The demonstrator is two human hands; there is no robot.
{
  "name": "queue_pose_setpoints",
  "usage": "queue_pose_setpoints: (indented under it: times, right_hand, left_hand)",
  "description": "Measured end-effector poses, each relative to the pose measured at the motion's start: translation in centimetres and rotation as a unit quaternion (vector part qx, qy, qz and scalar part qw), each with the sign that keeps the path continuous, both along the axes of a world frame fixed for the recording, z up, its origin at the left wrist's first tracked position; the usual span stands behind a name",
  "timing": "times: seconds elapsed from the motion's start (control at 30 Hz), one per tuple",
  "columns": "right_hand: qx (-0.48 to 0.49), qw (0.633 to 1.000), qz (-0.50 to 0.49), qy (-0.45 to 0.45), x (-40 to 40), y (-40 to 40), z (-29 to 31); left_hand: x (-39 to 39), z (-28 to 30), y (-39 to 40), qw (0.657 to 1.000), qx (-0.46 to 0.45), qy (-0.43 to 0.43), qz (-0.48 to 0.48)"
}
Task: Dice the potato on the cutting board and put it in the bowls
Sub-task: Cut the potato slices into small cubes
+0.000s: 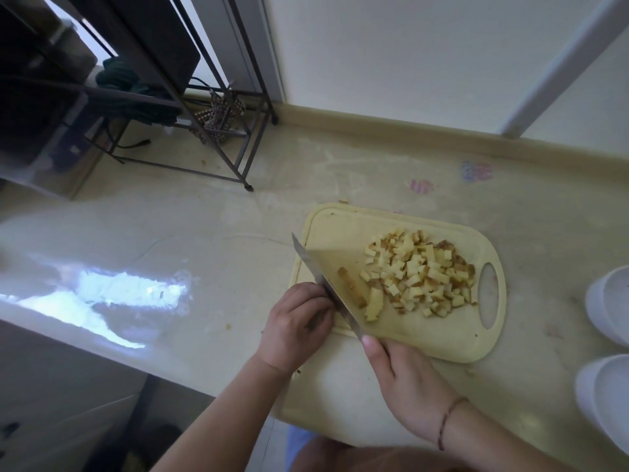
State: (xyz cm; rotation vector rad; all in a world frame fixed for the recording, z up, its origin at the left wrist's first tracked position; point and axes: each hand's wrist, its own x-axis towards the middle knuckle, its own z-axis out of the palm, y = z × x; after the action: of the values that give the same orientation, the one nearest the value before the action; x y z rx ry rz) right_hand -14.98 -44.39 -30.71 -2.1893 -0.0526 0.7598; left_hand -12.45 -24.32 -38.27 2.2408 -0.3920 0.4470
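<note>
Right now the diced potato (420, 272) lies heaped on the right half of the pale cutting board (439, 338), near the handle hole, well apart from both hands. Two longer strips (360, 294) lie nearer the middle of the board, just right of the knife blade (323, 284).

The right hand (405, 379) comes in from the lower right with its fingers curled round the knife handle and the thumb laid along the top near the blade's heel. The blade runs diagonally up and left across the board's left part, its tip past the board's left edge.

The left hand (296, 325) sits at the board's left edge, knuckles up, fingers curled under and resting against the flat of the blade; whether it pinches a piece of potato beneath cannot be told, since the fingertips are hidden. Its forearm stretches down toward the lower left.

Two white bowls (606, 345) stand on the counter (170, 233) at the right edge, well apart from the potato.
</note>
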Motion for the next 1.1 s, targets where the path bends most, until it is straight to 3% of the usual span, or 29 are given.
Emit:
queue_pose_setpoints:
  times: [0.23, 0.33, 0.47, 0.57, 0.8, 0.9, 1.03, 1.1]
  right_hand:
    - [0.004, 1.000, -0.018, 0.015, 1.5, -1.3, -0.1]
    - [0.029, 0.995, -0.077, 0.053, 1.6, -2.5, -0.2]
    - [0.057, 0.991, -0.070, 0.096, 1.8, -2.6, 0.5]
    - [0.062, 0.994, -0.052, 0.072, 1.7, -2.9, 1.8]
    - [-0.040, 0.998, -0.027, -0.049, 1.6, -4.1, 3.0]
    - [-0.116, 0.990, -0.008, -0.073, 1.3, -4.3, 3.3]
    - [-0.229, 0.965, 0.083, -0.103, 1.6, -3.9, 3.8]
    - [-0.273, 0.949, 0.123, -0.099, 1.7, -3.5, 4.0]
  left_hand:
    - [0.0, -0.1, -0.1, 0.999, 0.040, -0.006, -0.011]
    - [-0.2, -0.4, 0.0, 0.999, 0.053, -0.010, 0.006]
    - [-0.7, -0.5, -0.3, 0.997, 0.049, 0.022, 0.049]
    - [-0.1, 0.1, -0.8, 0.996, 0.052, 0.065, 0.044]
    - [3.6, 1.9, -1.9, 0.985, 0.015, 0.173, -0.023]
    - [2.5, 2.0, -0.1, 0.993, 0.007, 0.120, -0.018]
    - [0.8, 3.5, 2.7, 0.993, -0.035, 0.013, 0.112]
    - [1.5, 4.9, 3.2, 0.998, -0.002, -0.026, 0.048]
